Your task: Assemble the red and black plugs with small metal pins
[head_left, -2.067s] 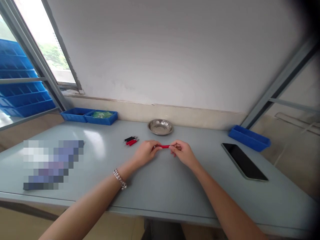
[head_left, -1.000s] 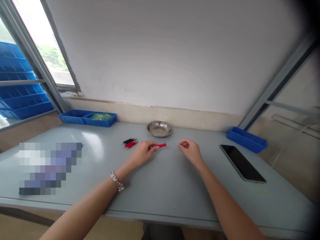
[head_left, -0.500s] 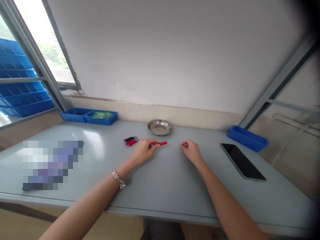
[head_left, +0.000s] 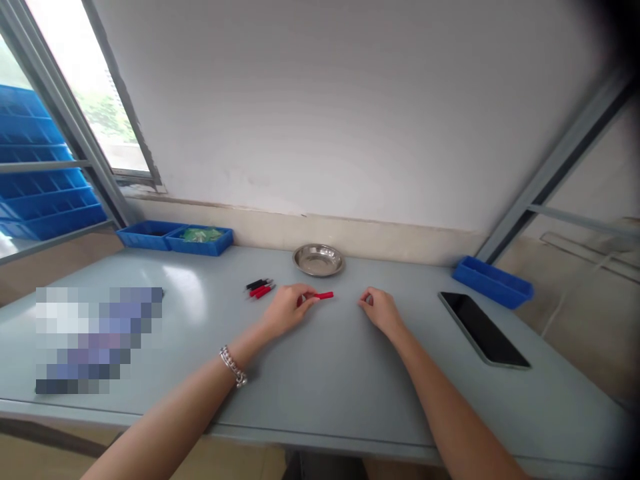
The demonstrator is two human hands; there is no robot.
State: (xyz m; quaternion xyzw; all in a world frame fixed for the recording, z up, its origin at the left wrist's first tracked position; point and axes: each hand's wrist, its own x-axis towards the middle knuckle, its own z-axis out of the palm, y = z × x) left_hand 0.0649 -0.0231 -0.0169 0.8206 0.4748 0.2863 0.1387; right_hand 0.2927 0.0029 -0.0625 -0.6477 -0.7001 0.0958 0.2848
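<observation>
Front edge: the tabletop (head_left: 320, 380) runs from your hands down to its near rim, with your forearms crossing it.
Far edge: the steel dish (head_left: 319, 272) sits just beyond your hands, near the wall (head_left: 350, 133).
Left side: the black and red pen-like pieces (head_left: 259, 289) lie just beside your left hand (head_left: 286, 310).
Right side: there's tabletop between your right hand (head_left: 384, 312) and the phone (head_left: 484, 330); the blue bin (head_left: 493, 283) is behind the phone.
Red tube: it's pinched in your left thumb and fingers, its free end pointing toward your right hand.
Right hand: apart from the tube, fingers curled, thumb meeting forefinger; whether anything small is inside, I can't tell.
</observation>
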